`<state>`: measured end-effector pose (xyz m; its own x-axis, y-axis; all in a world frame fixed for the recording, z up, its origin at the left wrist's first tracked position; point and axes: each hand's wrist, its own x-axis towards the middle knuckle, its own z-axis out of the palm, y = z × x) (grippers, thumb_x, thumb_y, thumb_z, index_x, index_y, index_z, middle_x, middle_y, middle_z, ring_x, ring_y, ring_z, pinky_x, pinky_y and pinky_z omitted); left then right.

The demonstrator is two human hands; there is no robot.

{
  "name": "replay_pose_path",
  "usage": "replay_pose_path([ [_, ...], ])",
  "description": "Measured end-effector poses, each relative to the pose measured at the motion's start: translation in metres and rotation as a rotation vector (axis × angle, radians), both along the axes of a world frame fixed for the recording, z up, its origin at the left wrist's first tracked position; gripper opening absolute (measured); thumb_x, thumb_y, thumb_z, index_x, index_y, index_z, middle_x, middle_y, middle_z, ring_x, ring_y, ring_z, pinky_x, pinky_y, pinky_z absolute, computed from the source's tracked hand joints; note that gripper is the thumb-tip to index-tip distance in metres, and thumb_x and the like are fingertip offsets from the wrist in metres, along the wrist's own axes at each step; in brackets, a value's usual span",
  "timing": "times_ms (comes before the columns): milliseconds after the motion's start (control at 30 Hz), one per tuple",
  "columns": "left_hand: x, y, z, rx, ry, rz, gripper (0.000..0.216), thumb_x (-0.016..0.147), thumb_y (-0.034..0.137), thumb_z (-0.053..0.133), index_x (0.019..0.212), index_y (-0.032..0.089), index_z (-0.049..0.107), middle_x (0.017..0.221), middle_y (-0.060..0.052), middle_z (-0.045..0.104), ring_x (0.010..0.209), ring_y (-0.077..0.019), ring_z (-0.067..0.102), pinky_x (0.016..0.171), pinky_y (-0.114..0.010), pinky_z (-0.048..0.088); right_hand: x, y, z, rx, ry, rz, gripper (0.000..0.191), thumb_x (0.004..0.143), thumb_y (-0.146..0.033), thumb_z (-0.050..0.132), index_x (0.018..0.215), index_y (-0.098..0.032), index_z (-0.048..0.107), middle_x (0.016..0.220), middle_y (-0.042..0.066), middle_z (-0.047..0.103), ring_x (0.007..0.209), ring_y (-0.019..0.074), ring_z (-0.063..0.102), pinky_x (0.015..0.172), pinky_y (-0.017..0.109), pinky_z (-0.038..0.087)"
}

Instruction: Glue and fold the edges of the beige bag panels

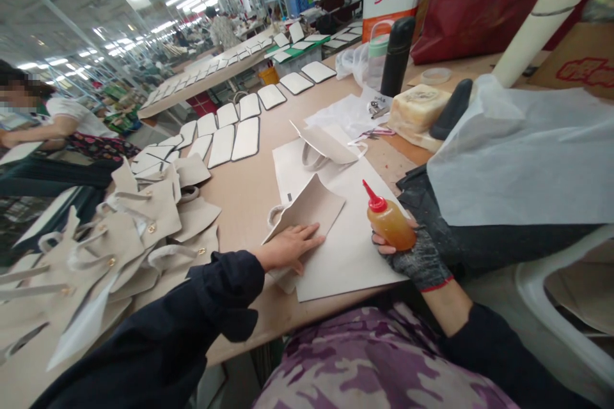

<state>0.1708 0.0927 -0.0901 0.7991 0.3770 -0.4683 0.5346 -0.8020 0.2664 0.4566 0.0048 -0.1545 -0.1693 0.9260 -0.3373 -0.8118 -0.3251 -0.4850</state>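
Currently working over a brown surface (240,198), with a pale sheet (355,262) spread near its edge. Across a beige panel (314,204), partly on that sheet, resting the left hand (291,248) with outstretched fingers flat over the near part and the raised part tilting up just beyond them. In the half-gloved right hand (416,257), gripping an amber bottle (391,225) with fingers curled around its body, its red nozzle (369,190) pointing upward.

Seemingly navy sleeves (182,313), red-edged grey glove (425,260)
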Motion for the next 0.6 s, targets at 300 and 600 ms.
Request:
replay_pose_path([
  [300,0.012,-0.012,0.013,0.094,-0.215,0.34,0.036,0.085,0.033,0.057,0.118,0.016,0.061,0.128,-0.015,0.055,0.117,-0.026,0.052,0.102,-0.035,0.039,-0.005,-0.002,0.007,0.015,-0.119,-0.04,0.033,0.073,-0.049,0.053,0.092,-0.022,0.057,0.075,0.006,0.055,0.058,0.0181,0.048,0.039,0.025,0.03],
  [600,-0.031,-0.024,0.034,0.274,-0.186,0.925,0.023,0.079,0.018,0.053,0.099,0.018,0.065,0.09,-0.011,0.071,0.088,-0.0292,0.064,0.08,-0.04,0.048,-0.006,-0.003,0.0,0.148,-0.262,-0.041,0.033,0.079,-0.054,0.047,0.09,-0.026,0.06,0.069,0.007,0.055,0.057,0.0188,0.052,0.037,0.026,0.034],
])
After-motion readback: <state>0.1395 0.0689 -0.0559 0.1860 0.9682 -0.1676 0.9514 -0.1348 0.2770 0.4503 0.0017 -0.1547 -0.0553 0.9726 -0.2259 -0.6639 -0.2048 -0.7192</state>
